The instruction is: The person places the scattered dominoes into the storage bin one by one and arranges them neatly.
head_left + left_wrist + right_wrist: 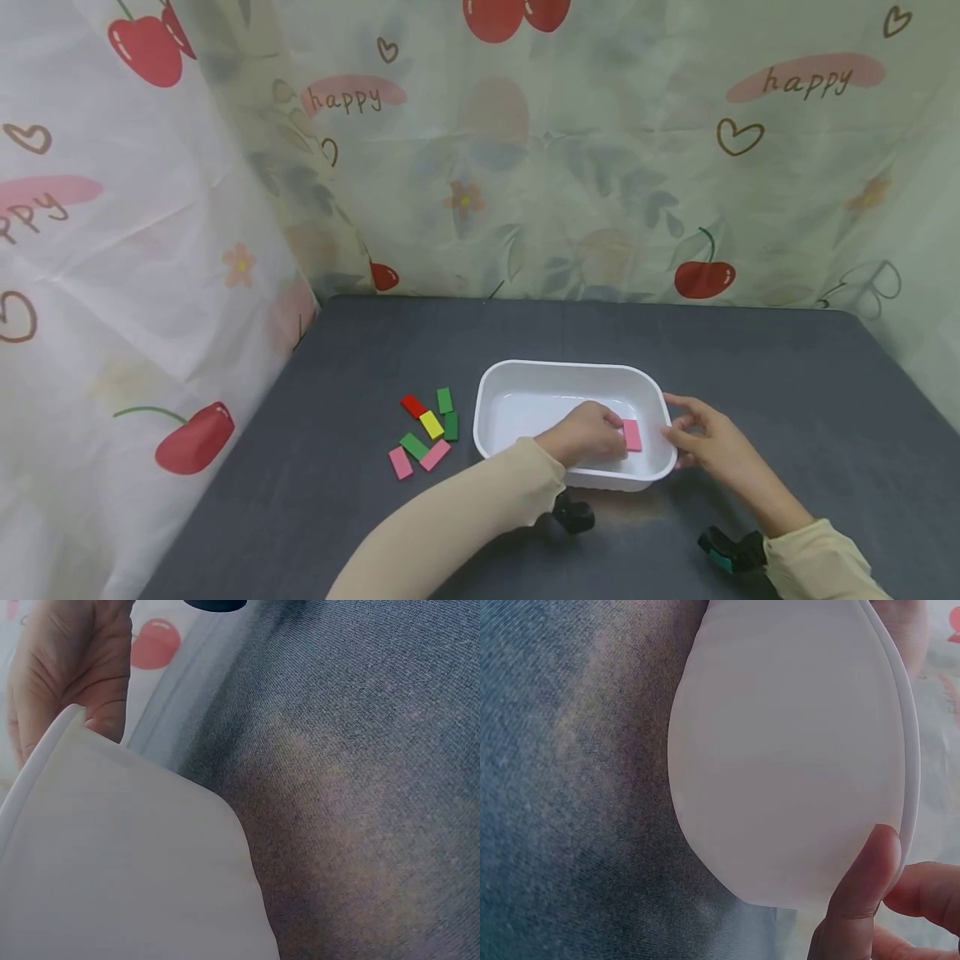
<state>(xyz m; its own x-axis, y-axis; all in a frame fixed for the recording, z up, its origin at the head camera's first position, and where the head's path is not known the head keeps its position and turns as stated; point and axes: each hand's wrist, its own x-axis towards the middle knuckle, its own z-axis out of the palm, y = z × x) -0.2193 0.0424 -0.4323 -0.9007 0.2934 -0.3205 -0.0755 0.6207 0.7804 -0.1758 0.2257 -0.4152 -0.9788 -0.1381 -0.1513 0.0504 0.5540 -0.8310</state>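
Observation:
A white plastic tray (551,363) stands on the dark table. My left hand (592,433) reaches inside it with bent fingers, at its right half. At the fingertips is a pink block (632,435), which they seem to pinch; the grip itself is partly hidden. My right hand (701,433) holds the tray's right end at the rim. In the right wrist view the thumb (862,877) presses the outer wall and other fingers lie by the rim. The left wrist view shows the tray's outside wall (135,847), with the left hand (75,667) behind the rim.
Left of the tray lie several small blocks: a red one (413,406), a yellow one (431,425), green ones (445,400) and pink ones (401,463). A patterned curtain (525,208) hangs behind the table (420,342) and along its left side.

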